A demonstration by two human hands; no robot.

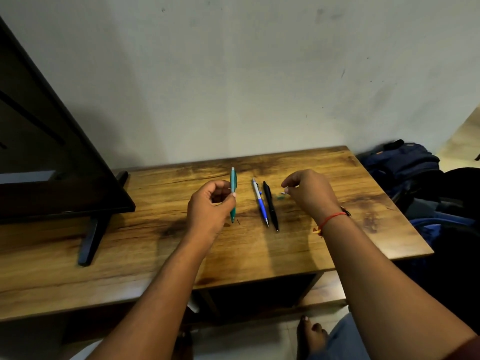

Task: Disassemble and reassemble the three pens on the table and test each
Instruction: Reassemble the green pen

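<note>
Lying blurred on the table just beside the fingertips of the right hand, a small green piece is hard to make out, and its shape cannot be told; whether it is touched or pinched by those curled fingers cannot be told either; part of the barrel of the green pen is covered by the thumb of the left hand; a dark flat screen is cut off by the left edge, and only one black foot of its stand is shown in full; the table is made of glossy wood-grain board marked with dark stains; the green pen is slim, of teal plastic, with a pale push-button at its far end, and it is pinched between the left thumb and fingers, above the table; a blue-and-silver pen and a black pen are laid side by side on the wood, close together, tips toward the person, between the two hands; the hands are well apart; a red thread is worn round the right wrist; a dark blue backpack is seen beyond the table's right end.
</note>
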